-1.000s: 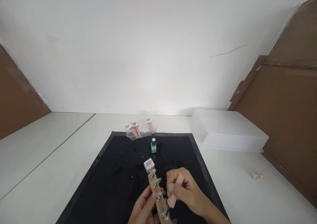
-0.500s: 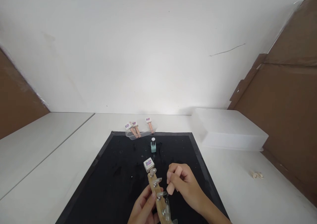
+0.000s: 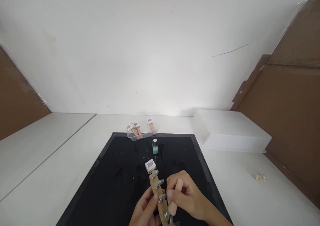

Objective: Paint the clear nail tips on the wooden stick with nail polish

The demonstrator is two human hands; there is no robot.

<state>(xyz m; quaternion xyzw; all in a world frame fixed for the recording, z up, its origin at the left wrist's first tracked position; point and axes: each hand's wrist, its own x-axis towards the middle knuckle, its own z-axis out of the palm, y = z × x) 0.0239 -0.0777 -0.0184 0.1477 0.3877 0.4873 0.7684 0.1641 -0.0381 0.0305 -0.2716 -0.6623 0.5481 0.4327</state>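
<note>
My left hand (image 3: 147,206) grips a wooden strip (image 3: 161,204) from the left. Clear false nails (image 3: 159,182) stand along it on small metal mounts. A nail polish brush with a thick pink handle (image 3: 176,197) is pinched in my right hand (image 3: 186,196). Its lower end is over the near part of the strip, close to a false nail; the bristles are hidden. Just beyond the strip's far end stands a small white bottle (image 3: 150,165) with a purple flower label. A teal nail polish bottle (image 3: 155,146) with a white cap is farther back.
Several flower-labelled bottles with pink handles lie in a clear tray (image 3: 135,138) behind the black mat (image 3: 120,179). A white plastic box (image 3: 232,132) sits at the right. Two small cream rings (image 3: 259,176) lie on the table in front of it. Brown cardboard (image 3: 285,119) flanks the workspace.
My right hand has moved the brush down along the strip, toward me, and its handle now stands more upright. The left hand and the strip have hardly moved.
</note>
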